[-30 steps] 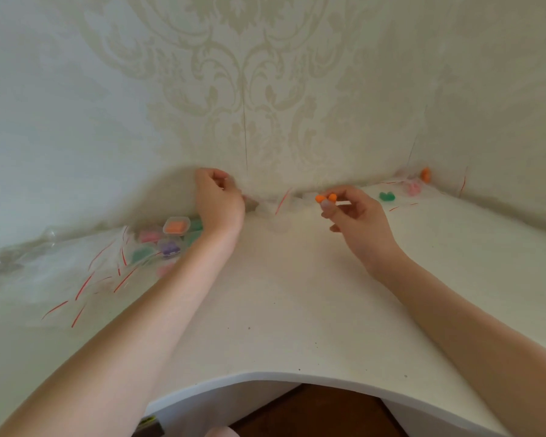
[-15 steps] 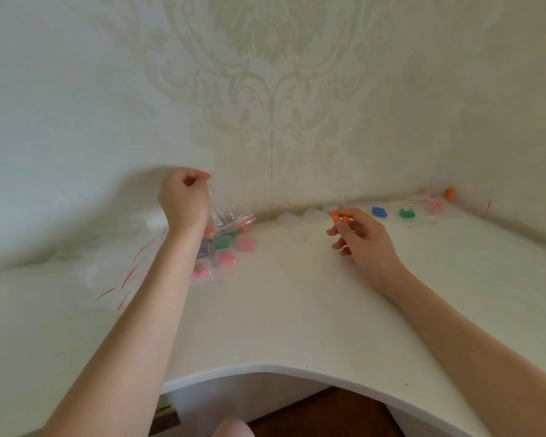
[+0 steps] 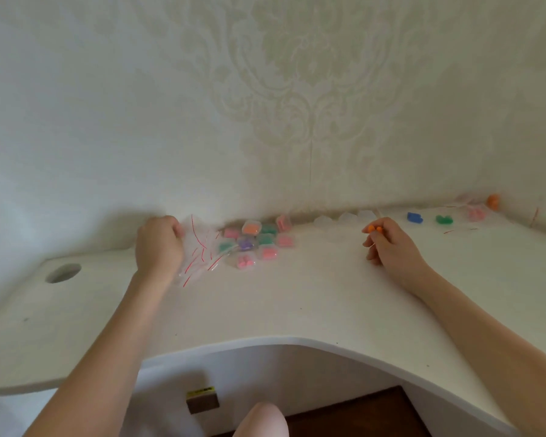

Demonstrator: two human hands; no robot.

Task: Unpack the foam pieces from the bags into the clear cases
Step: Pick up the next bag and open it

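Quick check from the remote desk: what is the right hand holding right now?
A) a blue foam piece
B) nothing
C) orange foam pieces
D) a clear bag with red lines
C: the right hand pinches small orange foam pieces at its fingertips above the white desk, while the clear bag is gripped by the left hand.

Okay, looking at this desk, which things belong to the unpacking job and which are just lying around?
Part of the job:
- orange foam pieces pinched in the right hand
- empty bags gripped by the left hand
- filled cases
- empty clear cases
- blue foam piece
- green foam piece

Just lying about:
- cable hole in the desk
- small brown block below
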